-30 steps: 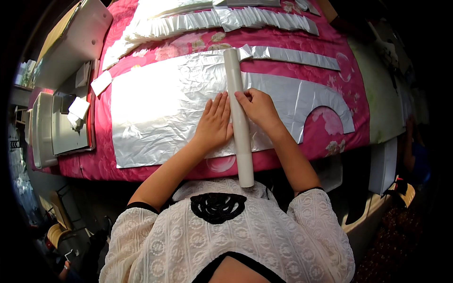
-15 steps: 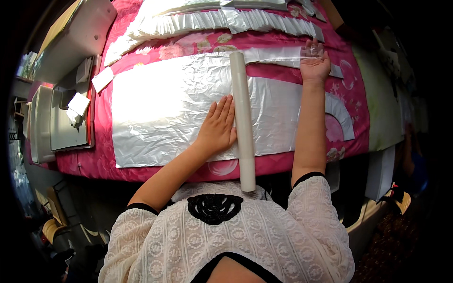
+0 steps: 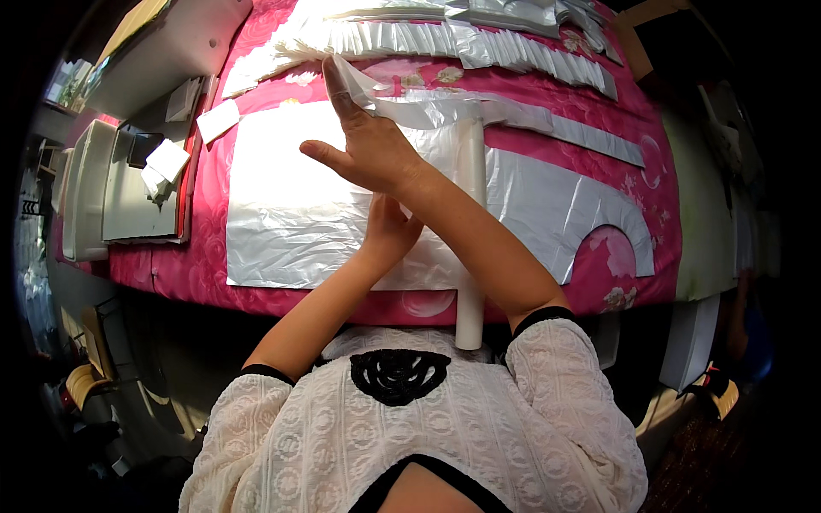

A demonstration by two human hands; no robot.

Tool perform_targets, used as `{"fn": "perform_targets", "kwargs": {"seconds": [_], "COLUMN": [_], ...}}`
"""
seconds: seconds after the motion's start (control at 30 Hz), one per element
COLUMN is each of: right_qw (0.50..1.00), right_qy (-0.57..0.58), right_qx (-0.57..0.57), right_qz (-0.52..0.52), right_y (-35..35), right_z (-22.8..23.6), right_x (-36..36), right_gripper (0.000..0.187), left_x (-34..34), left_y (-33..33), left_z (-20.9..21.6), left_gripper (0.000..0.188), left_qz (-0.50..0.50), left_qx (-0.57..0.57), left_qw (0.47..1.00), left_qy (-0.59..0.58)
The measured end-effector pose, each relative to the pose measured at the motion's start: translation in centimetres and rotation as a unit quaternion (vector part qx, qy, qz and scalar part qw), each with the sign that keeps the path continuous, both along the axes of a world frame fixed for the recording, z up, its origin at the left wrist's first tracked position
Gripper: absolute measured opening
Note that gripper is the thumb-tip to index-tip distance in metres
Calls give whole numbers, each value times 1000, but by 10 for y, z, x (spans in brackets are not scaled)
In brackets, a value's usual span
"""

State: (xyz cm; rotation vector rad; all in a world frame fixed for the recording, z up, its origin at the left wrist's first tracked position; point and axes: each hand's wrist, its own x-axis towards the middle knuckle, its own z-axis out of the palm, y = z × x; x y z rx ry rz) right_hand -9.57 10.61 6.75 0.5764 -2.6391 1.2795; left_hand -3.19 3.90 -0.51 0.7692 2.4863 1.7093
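A white T-shirt-style plastic bag stack (image 3: 295, 248) lies flat in front of me, with curved handle cut-outs at its right end. Across it, pointing toward me, rests a pale, smooth tube (image 3: 469, 316) whose near end overhangs the table edge. My right hand (image 3: 372, 145) crosses above my left forearm, fingers stretched and thumb apart. Clear film covers its fingertips, and a loose plastic strip (image 3: 410, 111) runs from there past the tube's far end. My left hand (image 3: 391, 227) is low over the bag stack, left of the tube; its fingers are mostly hidden behind my right hand.
Fanned rows of folded white bags (image 3: 393, 38) lie at the back. On the left are a white tray (image 3: 85, 192), a flat-topped box (image 3: 141, 209) and small folded white pieces (image 3: 218, 121). A pink floral cloth (image 3: 201, 278) covers the table. A cardboard box (image 3: 658, 34) stands far right.
My right hand has swung from the far right to the left, over my left arm. My left hand, flat before, is now partly covered. The view has shifted a little.
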Motion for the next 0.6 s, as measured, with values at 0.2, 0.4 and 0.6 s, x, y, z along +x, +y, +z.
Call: {"fn": "perform_targets", "kwargs": {"seconds": [0.2, 0.4, 0.6], "right_qw": [993, 991, 991], "right_qy": [-54, 19, 22], "right_qx": [66, 110, 128], "right_qz": [86, 76, -23], "right_y": [15, 23, 65], "right_z": [1, 1, -7], "right_x": [24, 28, 31], "right_gripper": [106, 101, 101], "left_x": [-48, -71, -64], "left_y": [-19, -20, -25], "left_z": [17, 5, 14], "left_gripper": [70, 58, 54], "left_qz": [96, 91, 219], "left_qx": [227, 394, 221], "left_qw": [969, 906, 946], "left_qy": [4, -124, 87]}}
